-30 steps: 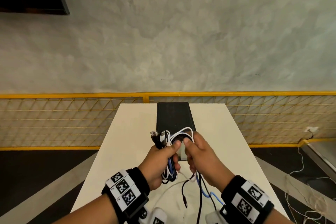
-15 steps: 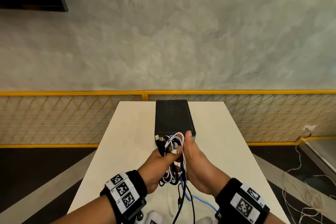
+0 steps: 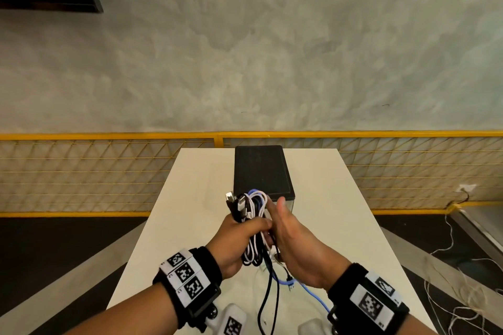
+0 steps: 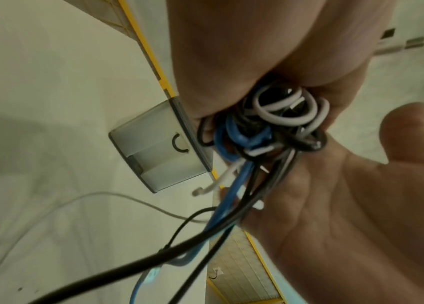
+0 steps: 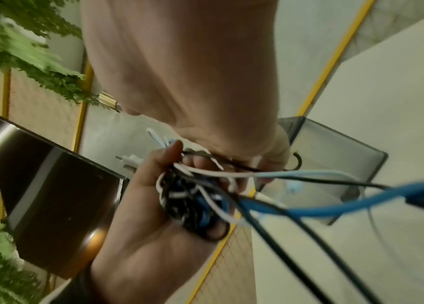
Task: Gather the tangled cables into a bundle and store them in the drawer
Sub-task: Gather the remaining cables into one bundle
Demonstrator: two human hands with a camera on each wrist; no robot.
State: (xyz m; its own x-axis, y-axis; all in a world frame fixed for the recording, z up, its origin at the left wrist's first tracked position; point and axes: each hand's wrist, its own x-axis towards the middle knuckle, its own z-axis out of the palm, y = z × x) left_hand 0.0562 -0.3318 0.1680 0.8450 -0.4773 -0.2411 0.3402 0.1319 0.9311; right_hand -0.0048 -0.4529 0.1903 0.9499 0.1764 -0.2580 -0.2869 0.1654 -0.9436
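Since a second ago both hands have pulled closer together and the loops look packed tighter; right thumb no longer pinches a white loop. Left hand (image 3: 236,236) is fisted around the cable bundle (image 3: 251,208), plug ends sticking up out of the fist, probably so the coil can't spring open. Right hand (image 3: 292,242) is flat, fingers straight, palm pressed against the bundle's right side; not gripping, likely squeezing loops in. Bundle is in the air over the middle of the table (image 3: 340,212), just in front of the drawer unit (image 3: 261,171). Loose tails (image 3: 268,288), black and blue, hang toward the table's near edge, so gathering isn't finished. Drawer front (image 4: 163,152) looks closed, with a finger notch; one hand must free up to open it. Yellow mesh fence (image 3: 109,171) beyond the far edge.
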